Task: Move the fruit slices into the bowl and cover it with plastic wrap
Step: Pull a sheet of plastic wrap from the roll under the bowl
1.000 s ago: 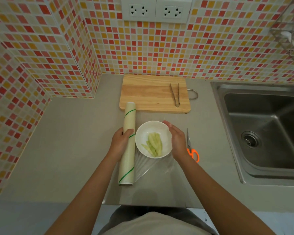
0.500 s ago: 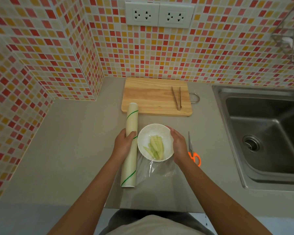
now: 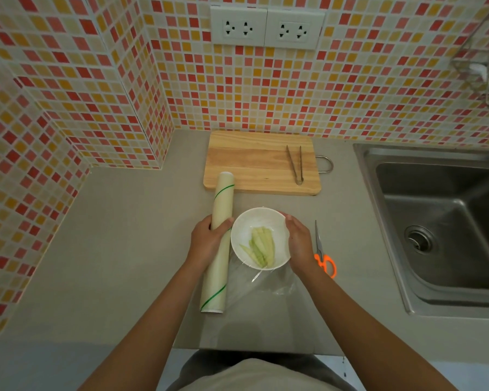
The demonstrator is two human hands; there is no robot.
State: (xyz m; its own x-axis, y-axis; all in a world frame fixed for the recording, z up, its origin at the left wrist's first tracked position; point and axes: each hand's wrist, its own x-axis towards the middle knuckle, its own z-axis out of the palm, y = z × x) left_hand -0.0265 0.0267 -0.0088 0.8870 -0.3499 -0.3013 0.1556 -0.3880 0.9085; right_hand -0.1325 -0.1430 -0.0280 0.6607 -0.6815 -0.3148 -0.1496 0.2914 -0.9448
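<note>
Between both hands [image 3: 209,241], bowl [image 3: 244,230] (fruit slices [image 3: 261,246] inside)

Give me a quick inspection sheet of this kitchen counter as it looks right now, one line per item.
Surface: grey countertop, wooden cutting board at the back.
Job's things: white bowl holding fruit slices; plastic wrap roll left of it, loose wrap sheet trailing toward the person.
Clutter: tongs on the board; orange-handled scissors right of the bowl.
Hands: left hand grips the roll; right hand rests against the bowl's right side.
Cables: nothing seen.
Surroundings: mosaic tile wall, wall sockets, steel sink at right.
</note>
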